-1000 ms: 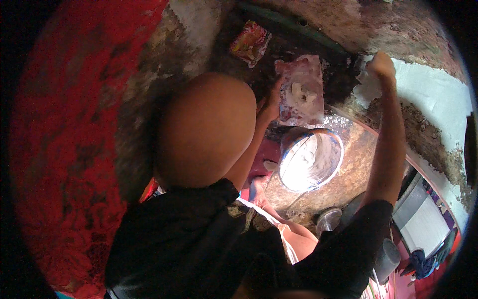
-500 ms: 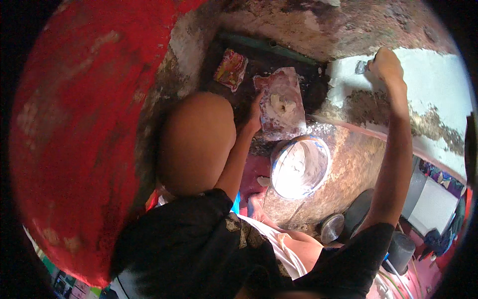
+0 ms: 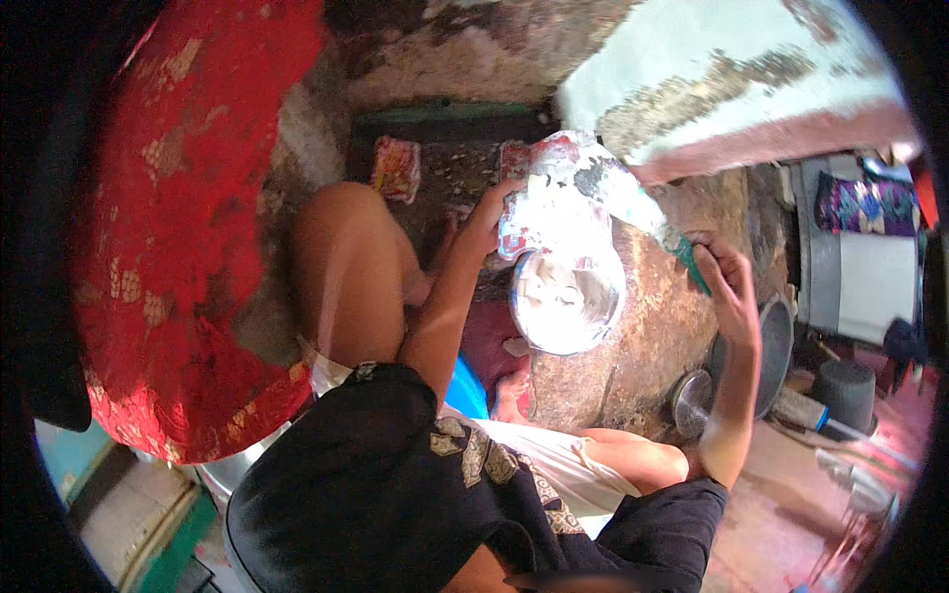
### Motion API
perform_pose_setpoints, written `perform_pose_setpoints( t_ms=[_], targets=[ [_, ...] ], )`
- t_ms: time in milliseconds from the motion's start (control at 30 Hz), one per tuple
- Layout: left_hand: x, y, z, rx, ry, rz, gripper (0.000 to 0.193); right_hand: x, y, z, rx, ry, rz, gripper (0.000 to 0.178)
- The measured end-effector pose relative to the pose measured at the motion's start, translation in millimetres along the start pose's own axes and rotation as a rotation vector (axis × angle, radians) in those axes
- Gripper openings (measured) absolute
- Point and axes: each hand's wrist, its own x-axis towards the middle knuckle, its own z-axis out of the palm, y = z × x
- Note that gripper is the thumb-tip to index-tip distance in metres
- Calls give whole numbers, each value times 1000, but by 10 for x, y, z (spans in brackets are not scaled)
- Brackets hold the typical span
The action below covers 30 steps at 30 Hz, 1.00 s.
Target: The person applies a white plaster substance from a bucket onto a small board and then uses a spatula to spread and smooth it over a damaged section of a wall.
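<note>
My left hand (image 3: 487,215) grips the near-left edge of a flat board (image 3: 509,240), reddish and smeared with bright white paste. My right hand (image 3: 727,282) is closed on the green handle of a putty knife (image 3: 684,259). Its blade, coated in white paste, reaches up and left to the board's right side; glare hides whether it touches. Just below the board stands a round bucket (image 3: 617,314) with white paste inside.
Ahead right, a wall (image 3: 682,74) is partly white with rough brown patches. A red wall (image 3: 188,247) rises at left. A red packet (image 3: 396,168) lies beyond my knee. A metal lid (image 3: 692,400) and dark basin (image 3: 776,356) are at right.
My right hand has come down from the white wall with the putty knife, to the right of the board. The view has shifted, and the board now lies over the bucket's far rim.
</note>
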Motion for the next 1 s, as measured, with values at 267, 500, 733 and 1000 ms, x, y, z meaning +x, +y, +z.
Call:
perform_pose_setpoints(
  t_ms=[267, 500, 733, 1000],
  targets=[
    [-344, -246, 808, -120, -217, -260, 38, -517, 1021, 72, 534, 270, 23, 15],
    [-529, -260, 967, -83, -123, -197, 35, -755, 1219, 272, 538, 309, 80, 19],
    [-571, -203, 872, -172, -254, -207, 40, -1092, 1238, 213, 416, 299, 121, 20],
    [-510, -206, 845, 0, -124, -221, 40, -1415, 1403, 214, 407, 330, 293, 22]
  ],
)
